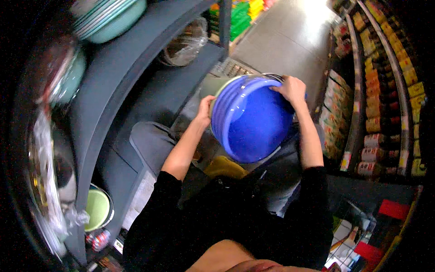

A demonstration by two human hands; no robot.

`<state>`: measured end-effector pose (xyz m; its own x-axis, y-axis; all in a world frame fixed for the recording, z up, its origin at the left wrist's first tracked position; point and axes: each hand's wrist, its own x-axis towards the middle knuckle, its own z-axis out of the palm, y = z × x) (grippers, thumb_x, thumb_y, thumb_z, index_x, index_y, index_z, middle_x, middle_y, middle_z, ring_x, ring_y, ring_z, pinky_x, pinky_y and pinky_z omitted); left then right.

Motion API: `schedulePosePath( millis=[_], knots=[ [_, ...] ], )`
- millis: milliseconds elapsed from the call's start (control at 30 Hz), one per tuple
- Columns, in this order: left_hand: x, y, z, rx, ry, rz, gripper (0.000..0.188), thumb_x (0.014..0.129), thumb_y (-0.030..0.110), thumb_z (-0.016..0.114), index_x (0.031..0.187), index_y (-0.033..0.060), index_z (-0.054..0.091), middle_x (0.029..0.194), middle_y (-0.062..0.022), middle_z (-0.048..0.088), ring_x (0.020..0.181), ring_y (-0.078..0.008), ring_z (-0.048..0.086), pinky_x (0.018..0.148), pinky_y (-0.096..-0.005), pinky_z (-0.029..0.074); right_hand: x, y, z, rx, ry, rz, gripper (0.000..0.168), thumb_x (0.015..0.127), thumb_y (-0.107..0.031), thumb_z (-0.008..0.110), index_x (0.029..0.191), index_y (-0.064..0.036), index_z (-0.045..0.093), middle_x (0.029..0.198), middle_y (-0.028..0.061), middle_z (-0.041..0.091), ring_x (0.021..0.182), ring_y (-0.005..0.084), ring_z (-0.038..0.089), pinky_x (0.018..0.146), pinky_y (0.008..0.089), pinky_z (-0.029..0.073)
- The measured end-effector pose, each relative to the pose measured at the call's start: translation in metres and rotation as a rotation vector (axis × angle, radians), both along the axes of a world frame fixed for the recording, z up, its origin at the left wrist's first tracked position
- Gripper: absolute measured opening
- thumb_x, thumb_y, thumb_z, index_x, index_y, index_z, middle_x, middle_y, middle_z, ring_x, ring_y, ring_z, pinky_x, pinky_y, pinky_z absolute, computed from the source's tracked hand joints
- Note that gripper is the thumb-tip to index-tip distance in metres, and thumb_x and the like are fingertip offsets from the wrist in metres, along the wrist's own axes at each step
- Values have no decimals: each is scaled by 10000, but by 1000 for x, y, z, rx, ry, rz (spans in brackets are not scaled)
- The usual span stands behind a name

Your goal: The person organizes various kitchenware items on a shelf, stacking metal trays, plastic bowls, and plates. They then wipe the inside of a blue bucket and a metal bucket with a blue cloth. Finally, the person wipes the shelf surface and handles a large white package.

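A nested stack of blue plastic buckets (260, 124) is tilted in front of me, its open mouth facing up toward me. Behind the blue rims, a pale green bucket (214, 86) shows at the far end of the stack. My left hand (205, 110) grips the stack's left side, near the green rim. On the upper right, my right hand (293, 89) holds the rim of the front blue bucket, thumb inside. Dark bucket handles (273, 77) lie beside the right hand. The stack hides part of my right leg and the floor.
Grey shelving (112, 85) runs along my left, bearing plastic-wrapped teal basins (114, 25), a wrapped clear bin (185, 44) and a green bucket (97, 209). Packed goods shelves (372, 102) stand right. Below me is a yellow object (226, 167); a wire cart (353, 243) sits lower right.
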<state>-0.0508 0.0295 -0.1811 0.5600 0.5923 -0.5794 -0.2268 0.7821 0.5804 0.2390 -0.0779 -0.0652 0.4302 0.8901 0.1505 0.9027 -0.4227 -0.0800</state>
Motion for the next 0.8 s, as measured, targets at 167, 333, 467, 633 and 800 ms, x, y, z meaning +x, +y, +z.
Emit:
schedulePosePath(
  millis=[167, 333, 467, 633, 800],
  knots=[
    [9, 40, -20, 25, 59, 1, 283, 826, 304, 526, 933, 72, 649, 886, -70, 664, 815, -191, 618, 756, -329, 492, 5, 30, -14, 87, 71, -91, 521, 604, -479, 770, 907, -60, 705, 789, 181, 674, 760, 333, 665, 689, 414, 528],
    [11, 71, 3, 285, 566, 137, 529, 857, 511, 471, 1098, 55, 592, 1191, -85, 589, 1125, -224, 512, 995, -369, 338, 5, 54, -38, 313, 142, -159, 599, 637, -455, 766, 1046, -31, 656, 915, 212, 662, 831, 342, 658, 710, 423, 526],
    [3, 39, 85, 947, 328, -103, 731, 812, 406, 627, 1403, 119, 306, 1447, -132, 324, 1345, -288, 308, 1097, -404, 210, -14, 62, -44, 489, 190, -143, 639, 707, -391, 739, 1205, -43, 541, 952, 199, 657, 842, 348, 650, 693, 432, 521],
    [18, 40, 83, 1367, 629, -326, 692, 713, -17, 568, 1370, 64, 366, 1273, -210, 498, 1110, -305, 552, 938, -326, 417, -80, 81, -50, 711, 620, 115, 377, 712, -262, 771, 934, -47, 555, 729, 116, 571, 630, 289, 601, 580, 385, 491],
    [26, 68, 73, 1242, 461, -204, 639, 661, -96, 459, 1286, 34, 488, 1143, -162, 610, 936, -219, 623, 832, -289, 466, -75, 113, -132, 181, 184, 870, 310, 774, -339, 675, 871, -61, 579, 957, 128, 560, 873, 301, 584, 724, 394, 496]
  ],
)
